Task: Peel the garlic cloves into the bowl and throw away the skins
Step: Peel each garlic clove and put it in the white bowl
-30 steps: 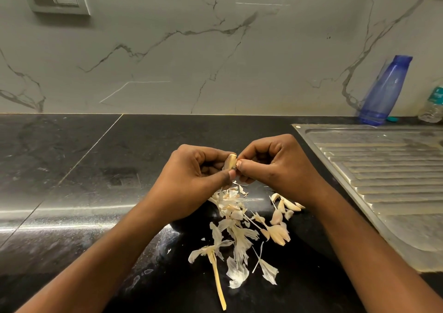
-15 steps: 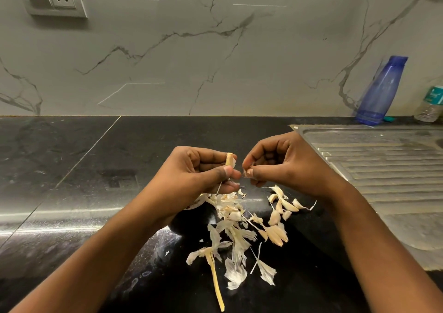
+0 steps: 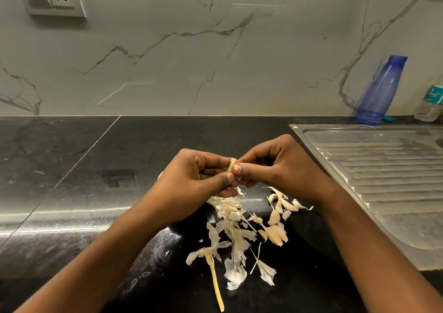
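Above the skin pile (image 3: 233,238), I see left hand (image 3: 191,184) and right hand (image 3: 279,169) both pinching one garlic clove (image 3: 231,164).

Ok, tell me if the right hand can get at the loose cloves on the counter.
Probably yes: the loose cloves lie uncovered just below the right hand. It must first release the held clove it shares with the left hand.
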